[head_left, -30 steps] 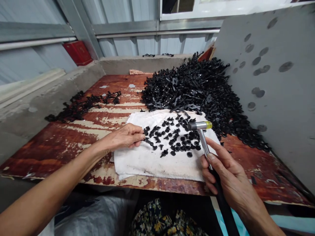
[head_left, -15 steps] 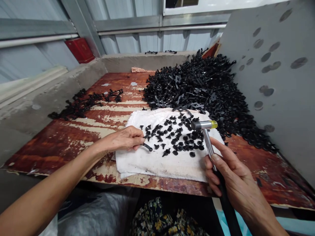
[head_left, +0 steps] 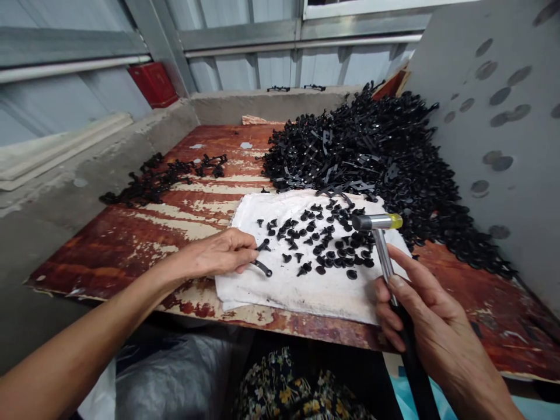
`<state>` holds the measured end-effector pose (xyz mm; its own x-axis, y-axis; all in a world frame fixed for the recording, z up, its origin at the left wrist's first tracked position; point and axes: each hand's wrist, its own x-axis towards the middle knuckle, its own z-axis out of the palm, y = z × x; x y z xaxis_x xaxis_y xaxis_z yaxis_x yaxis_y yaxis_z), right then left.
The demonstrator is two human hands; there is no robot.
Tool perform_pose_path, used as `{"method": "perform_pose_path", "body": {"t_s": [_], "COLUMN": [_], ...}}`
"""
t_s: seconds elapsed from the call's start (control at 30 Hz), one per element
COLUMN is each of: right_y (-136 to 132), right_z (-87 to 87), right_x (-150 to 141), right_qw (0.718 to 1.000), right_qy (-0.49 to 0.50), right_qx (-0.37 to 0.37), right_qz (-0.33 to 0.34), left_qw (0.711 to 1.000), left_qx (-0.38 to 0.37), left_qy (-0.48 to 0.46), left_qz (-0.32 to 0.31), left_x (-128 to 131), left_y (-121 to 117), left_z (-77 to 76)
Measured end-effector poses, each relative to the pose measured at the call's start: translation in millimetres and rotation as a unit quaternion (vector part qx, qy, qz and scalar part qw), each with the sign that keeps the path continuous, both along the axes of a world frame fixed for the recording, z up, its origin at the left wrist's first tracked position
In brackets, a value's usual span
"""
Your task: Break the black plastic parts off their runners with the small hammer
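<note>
- Two bare hands are seen, one hammer, one white cloth [head_left: 297,302], one large heap [head_left: 350,151] and one smaller cluster [head_left: 149,185] of black parts.
- By the left hand [head_left: 221,252], at centre left of the frame, a black strip part [head_left: 263,269] is pinched between thumb and fingers, over the left side of the cloth.
- The strip part is seen as narrow, flat and dark, with a rounded, holed tip pointing to the lower right; its other end is hidden by the fingers. A second black end is shown just above it, and whether both belong to one piece cannot be told.
- By the right hand [head_left: 433,318], at lower right, the hammer [head_left: 385,256] is gripped, its fingers wrapped around the shaft and handle.
- The hammer is made up of a silver head and shaft, a dark face at left, a yellow face at right and a black handle; its head is held up in front of the cloth's right side.
- On the cloth, several dozen loose black studs [head_left: 352,274] with round, disc-like heads are scattered, too crowded for an exact count.
- The heap is piled at upper right on the worn, red-brown counter [head_left: 91,256]; the cluster is spread at left.
- Two black parts are set on the ledge [head_left: 231,105] at top centre.
- One red box [head_left: 154,86] is placed at upper left.
</note>
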<state>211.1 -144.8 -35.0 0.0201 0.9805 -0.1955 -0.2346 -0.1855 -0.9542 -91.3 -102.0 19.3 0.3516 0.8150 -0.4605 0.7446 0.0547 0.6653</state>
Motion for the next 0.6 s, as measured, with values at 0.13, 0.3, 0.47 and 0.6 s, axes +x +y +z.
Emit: {"method": "perform_pose_path", "body": {"t_s": [0.13, 0.3, 0.47, 0.6], "right_y": [-1.1, -0.7, 0.6, -0.6], "right_z": [0.6, 1.3, 3.3, 5.3], "right_x": [0.0, -1.1, -2.9, -2.8], "right_qw": [1.000, 1.000, 1.000, 1.000], "right_qy": [-0.001, -0.004, -0.004, -0.004], "right_qx": [-0.003, -0.003, -0.008, -0.013], "right_qz": [-0.005, -0.007, -0.012, -0.017], "left_qw": [1.000, 0.998, 0.997, 0.998], "left_qx": [0.001, -0.038, -0.024, 0.025], "left_qy": [0.016, -0.025, -0.058, -0.048], "left_qz": [0.011, 0.047, 0.049, -0.011], "left_x": [1.2, -16.8, -12.2, 4.8], "left_y": [1.9, -2.5, -0.2, 15.5], "left_z": [-4.4, -14.1, -8.9, -0.1]}}
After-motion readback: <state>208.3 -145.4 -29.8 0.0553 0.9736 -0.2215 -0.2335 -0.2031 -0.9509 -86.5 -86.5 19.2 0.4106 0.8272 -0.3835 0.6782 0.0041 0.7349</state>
